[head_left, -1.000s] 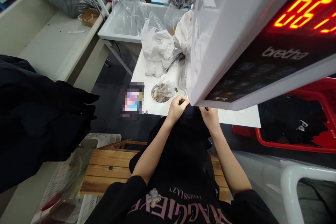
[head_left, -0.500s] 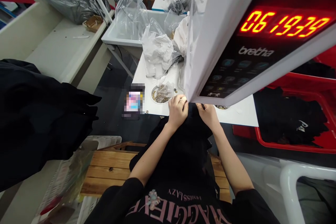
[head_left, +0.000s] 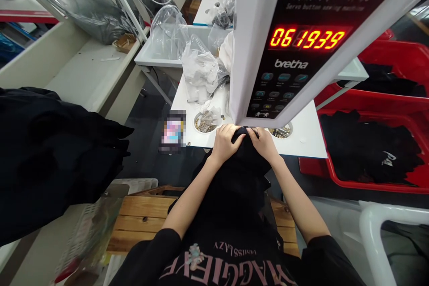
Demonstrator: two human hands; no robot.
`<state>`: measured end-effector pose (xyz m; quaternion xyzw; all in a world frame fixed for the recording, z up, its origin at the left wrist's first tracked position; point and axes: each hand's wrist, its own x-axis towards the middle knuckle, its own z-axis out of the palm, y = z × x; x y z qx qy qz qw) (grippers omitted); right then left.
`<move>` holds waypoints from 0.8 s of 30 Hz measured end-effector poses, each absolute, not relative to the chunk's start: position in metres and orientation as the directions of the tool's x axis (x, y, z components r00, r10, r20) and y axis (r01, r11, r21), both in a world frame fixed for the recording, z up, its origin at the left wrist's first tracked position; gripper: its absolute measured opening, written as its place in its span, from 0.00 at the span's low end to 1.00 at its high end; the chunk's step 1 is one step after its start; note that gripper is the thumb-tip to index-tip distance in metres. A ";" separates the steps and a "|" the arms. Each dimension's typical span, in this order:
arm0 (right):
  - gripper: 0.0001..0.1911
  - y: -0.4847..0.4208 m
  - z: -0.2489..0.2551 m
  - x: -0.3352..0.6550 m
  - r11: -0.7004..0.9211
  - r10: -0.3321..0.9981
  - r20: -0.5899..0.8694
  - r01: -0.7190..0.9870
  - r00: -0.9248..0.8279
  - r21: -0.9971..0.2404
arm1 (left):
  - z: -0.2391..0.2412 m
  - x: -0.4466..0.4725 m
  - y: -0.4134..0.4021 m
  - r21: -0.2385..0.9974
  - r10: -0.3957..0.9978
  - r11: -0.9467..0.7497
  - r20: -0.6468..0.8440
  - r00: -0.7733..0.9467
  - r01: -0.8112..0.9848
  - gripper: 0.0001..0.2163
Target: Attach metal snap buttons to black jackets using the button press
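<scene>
Fingers of my left hand [head_left: 227, 145] and right hand [head_left: 264, 144] curl closed, pinching a soft, rumpled black fabric garment [head_left: 241, 174] at the front edge of the white worktop [head_left: 301, 140], right below the white button sewing machine [head_left: 254, 53]. I'm holding that fold gathered there while the rest drapes toward me.

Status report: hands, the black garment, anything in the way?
Left hand, right hand: both gripping black garment. Garment at edge of white table. Button sewing machine head overhangs directly above the hands.
</scene>
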<state>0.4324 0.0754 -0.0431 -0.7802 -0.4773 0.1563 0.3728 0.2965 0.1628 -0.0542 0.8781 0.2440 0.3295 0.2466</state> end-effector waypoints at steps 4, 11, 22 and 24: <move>0.16 0.074 -0.047 0.434 -0.183 0.875 0.160 0.617 0.457 -0.765 | -0.057 0.297 0.163 0.611 0.595 -0.750 0.454 0.664 0.254 0.10; 0.15 0.073 -0.043 0.439 -0.126 0.923 0.170 0.686 0.346 -0.716 | -0.064 0.300 0.163 0.619 0.604 -0.747 0.479 0.636 0.243 0.09; 0.12 0.070 -0.043 0.438 -0.164 0.917 0.095 0.584 0.387 -0.795 | -0.070 0.301 0.163 0.624 0.593 -0.756 0.529 0.607 0.195 0.09; 0.11 0.070 -0.043 0.439 -0.160 0.917 0.097 0.581 0.386 -0.798 | -0.068 0.301 0.163 0.622 0.589 -0.759 0.530 0.609 0.192 0.09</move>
